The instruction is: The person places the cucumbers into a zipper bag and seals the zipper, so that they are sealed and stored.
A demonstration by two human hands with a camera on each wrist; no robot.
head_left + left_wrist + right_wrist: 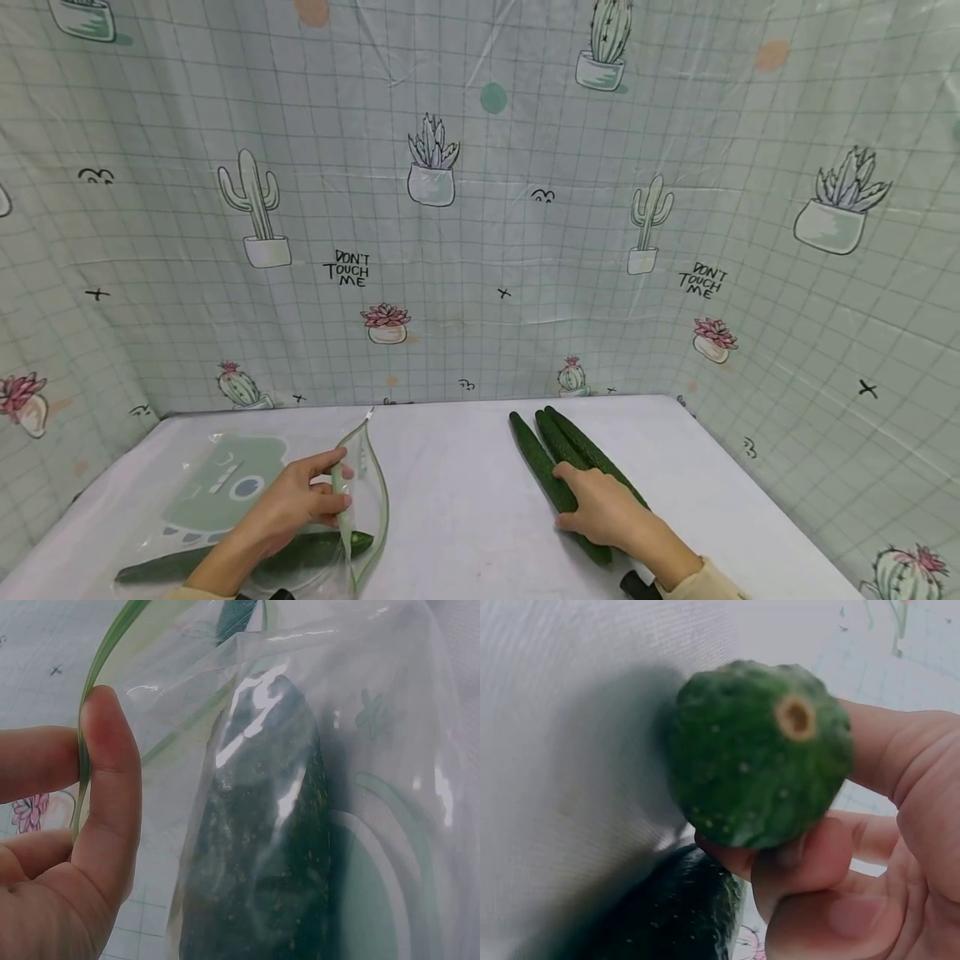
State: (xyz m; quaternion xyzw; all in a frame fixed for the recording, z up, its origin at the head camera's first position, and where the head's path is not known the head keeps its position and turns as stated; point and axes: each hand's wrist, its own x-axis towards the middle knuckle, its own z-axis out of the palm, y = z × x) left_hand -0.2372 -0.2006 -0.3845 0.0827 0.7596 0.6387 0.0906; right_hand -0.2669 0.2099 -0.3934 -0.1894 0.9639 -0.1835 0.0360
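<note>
At the left, a clear zip bag (pixel 384 492) with a green rim lies with its mouth parted toward the middle. My left hand (pixel 288 504) pinches one edge of that mouth between thumb and fingers. Inside the bag is a cucumber (pixel 303 552), seen through the plastic in the left wrist view too. Three more cucumbers lie side by side on the right. My right hand (pixel 607 510) grips the leftmost cucumber (pixel 534 454), whose round end faces the right wrist camera. Beside it are the middle cucumber (pixel 558 437) and the right cucumber (pixel 596 454).
A white cloth covers the table (pixel 450 500). Behind and around it hangs a pale grid-patterned curtain (pixel 465 250) printed with cacti and potted plants. The bag's printed green panel (pixel 225 483) lies flat at the left.
</note>
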